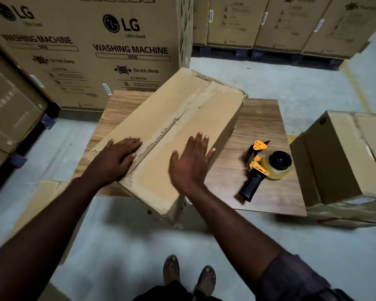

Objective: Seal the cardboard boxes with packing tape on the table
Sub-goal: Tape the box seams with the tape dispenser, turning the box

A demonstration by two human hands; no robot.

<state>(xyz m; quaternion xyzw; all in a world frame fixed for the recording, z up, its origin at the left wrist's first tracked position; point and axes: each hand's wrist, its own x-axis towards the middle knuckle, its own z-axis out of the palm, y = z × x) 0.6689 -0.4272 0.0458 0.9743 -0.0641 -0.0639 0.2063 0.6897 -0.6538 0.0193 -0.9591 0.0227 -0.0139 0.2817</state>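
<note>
L hand (117, 158) flat on box (182, 118), R hand (189, 161) splayed above; tape gun (263, 168) nearby

Beyond the left grip (115, 159) stands a tall carton (128, 61) printed "LG", "WASHING MACHINE", "SIDE" and "Do not clamp". Far beyond the right grip (189, 164), a row of brown cartons (291, 22) sits on dark pallets (269, 55). Right of that grip, smaller cartons (343, 161) are stacked on the grey floor (291, 83), which bears a yellow line (356, 88). Below and left of the left grip lies flat cardboard (44, 192).
</note>
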